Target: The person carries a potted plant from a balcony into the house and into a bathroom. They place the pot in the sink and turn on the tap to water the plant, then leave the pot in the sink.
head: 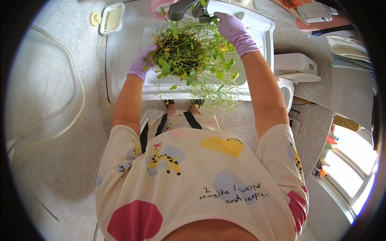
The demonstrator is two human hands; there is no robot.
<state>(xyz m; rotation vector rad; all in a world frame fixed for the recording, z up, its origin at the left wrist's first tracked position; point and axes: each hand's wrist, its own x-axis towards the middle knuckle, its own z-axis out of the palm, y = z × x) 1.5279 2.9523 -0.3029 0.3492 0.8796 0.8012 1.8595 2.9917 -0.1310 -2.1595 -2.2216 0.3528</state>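
Note:
A bushy potted plant (184,57) with thin trailing stems and green and yellow leaves is over a white washbasin (129,87). My left hand (144,61), in a purple rubber glove, holds the plant at its left side; the leaves hide the fingertips and most of the pot. My right hand (230,28), gloved alike, is up at the right of the dark grey faucet (181,10), its fingers on the faucet's lever (208,18). Stems hang over the basin's front edge. Whether water runs cannot be seen.
A soap dish (112,19) is fixed at the basin's upper left, and a pink bottle (161,7) stands behind the faucet. Right of the basin is a white toilet (286,87). Towels (346,51) hang at the upper right. A pale hose (80,87) curves along the left wall.

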